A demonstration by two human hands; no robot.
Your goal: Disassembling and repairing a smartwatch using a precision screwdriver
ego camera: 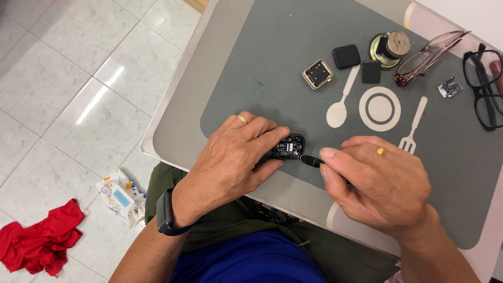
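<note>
Left hand (236, 157) pinches opened black watch body (288, 146) flat on grey mat (272, 57), near surface's front edge. Right hand (380, 183) closed around black tool (310, 160), tip touching watch body.

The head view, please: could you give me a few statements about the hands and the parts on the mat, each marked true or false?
1. The left hand pins a small black opened device to the grey mat. True.
2. The right hand is empty. False: it holds a dark slim tool, tip at the device.
3. Two pairs of glasses lie on the floor. False: the pink glasses and black glasses lie on the table.
4. A red cloth lies on the tiled floor. True.
</note>
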